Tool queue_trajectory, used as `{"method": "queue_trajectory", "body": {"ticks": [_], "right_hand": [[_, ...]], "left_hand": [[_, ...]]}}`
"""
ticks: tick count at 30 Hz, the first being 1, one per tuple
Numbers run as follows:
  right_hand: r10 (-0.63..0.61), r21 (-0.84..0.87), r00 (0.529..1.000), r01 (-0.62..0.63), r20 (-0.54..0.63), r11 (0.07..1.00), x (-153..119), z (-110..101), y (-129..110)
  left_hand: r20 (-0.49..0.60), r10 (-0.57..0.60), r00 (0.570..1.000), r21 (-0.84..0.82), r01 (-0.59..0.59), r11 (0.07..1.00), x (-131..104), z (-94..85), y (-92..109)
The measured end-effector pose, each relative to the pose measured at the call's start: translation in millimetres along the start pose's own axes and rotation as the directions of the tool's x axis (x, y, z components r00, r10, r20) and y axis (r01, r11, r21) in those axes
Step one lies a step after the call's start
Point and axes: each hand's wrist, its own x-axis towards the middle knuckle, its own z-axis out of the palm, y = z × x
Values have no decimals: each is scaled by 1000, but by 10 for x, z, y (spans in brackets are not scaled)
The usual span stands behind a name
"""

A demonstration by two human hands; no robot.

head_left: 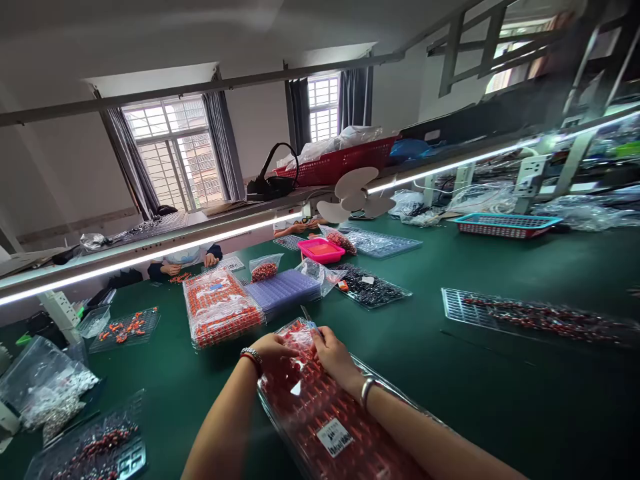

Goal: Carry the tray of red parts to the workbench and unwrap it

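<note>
A long clear plastic bag of trays filled with small red parts lies on the green table in front of me, a white label on its near part. My left hand grips the bag's far end from the left, a bracelet on its wrist. On the right side of that end my right hand pinches the plastic, and a thin grey tool sticks out past the fingers; which hand holds it I cannot tell.
A wrapped stack of orange-part trays and purple trays lie just beyond. A pink box, a black-parts tray, a long tray at right. Bags at left. Other people's hands work across the table.
</note>
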Motion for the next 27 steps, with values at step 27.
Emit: {"method": "queue_trajectory", "body": {"ticks": [27], "right_hand": [[-214,-405,935,319,283,857,-345,-54,-347]], "left_hand": [[-229,159,960,380,-62,923,-106,160,12]]}}
